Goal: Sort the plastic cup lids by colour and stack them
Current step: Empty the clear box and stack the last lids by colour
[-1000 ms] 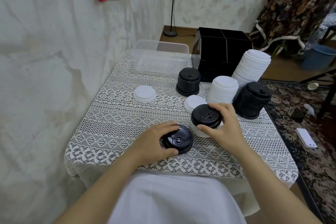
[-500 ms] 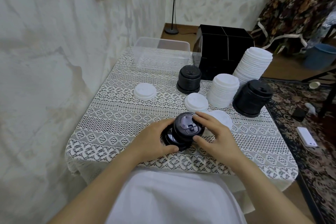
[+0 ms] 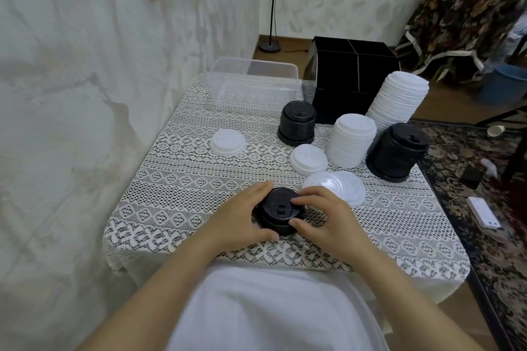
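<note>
Gripping the black lid stack [image 3: 274, 224], both hands.
Curled left hand [image 3: 238, 218] cups its side; right hand [image 3: 328, 221] pinches the top lid [image 3: 281, 204], thumb and fingertips.

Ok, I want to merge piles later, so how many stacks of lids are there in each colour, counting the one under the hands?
Black stacks: 3 (back black stack, right black stack, short black stack gripped by left hand and right hand)
White stacks: 2 (tall white stack, lower white stack)
Total: 5 stacks
</note>
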`<state>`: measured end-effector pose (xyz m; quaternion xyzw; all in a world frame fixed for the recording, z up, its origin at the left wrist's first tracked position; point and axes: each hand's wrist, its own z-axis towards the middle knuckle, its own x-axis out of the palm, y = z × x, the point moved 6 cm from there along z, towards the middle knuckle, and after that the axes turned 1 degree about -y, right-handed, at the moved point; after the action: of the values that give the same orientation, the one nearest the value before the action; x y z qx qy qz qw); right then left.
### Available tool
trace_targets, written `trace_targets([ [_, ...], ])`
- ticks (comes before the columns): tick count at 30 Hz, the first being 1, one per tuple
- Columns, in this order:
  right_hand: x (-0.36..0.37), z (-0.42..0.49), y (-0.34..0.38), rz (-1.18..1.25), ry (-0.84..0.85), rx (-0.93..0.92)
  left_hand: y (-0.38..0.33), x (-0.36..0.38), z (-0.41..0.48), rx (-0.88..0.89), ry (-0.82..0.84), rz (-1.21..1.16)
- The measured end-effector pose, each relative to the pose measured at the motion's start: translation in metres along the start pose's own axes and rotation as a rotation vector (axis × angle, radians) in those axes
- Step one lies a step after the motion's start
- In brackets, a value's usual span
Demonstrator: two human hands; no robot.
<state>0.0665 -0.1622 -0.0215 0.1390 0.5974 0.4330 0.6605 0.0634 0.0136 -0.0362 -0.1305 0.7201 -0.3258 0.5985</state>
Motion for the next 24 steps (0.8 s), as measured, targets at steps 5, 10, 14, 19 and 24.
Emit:
trace_targets([
  [5, -0.0014, -0.0006, -0.0015, -0.009, 0.021, 0.015, 0.0002, 0.0001, -0.0006, 0.023, -0.015, -0.05],
  [10, -0.001, 0.0021, -0.0013, -0.056, 0.058, 0.021, 0.0007, -0.0011, -0.0015, 0.038, -0.039, -0.066],
  [14, -0.0022, 0.0038, -0.0031, -0.104, 0.07, -0.001, -0.0018, 0.0011, -0.0006, 0.076, -0.024, 0.005],
  [19, -0.0003, 0.0017, -0.0079, -0.109, 0.039, 0.019, -0.0045, 0.0025, -0.0018, 0.094, -0.002, 0.064],
  [24, 0.0042, -0.0043, -0.0089, -0.161, 0.078, -0.028, -0.0007, 0.0058, -0.0022, 0.073, 0.034, 0.055],
])
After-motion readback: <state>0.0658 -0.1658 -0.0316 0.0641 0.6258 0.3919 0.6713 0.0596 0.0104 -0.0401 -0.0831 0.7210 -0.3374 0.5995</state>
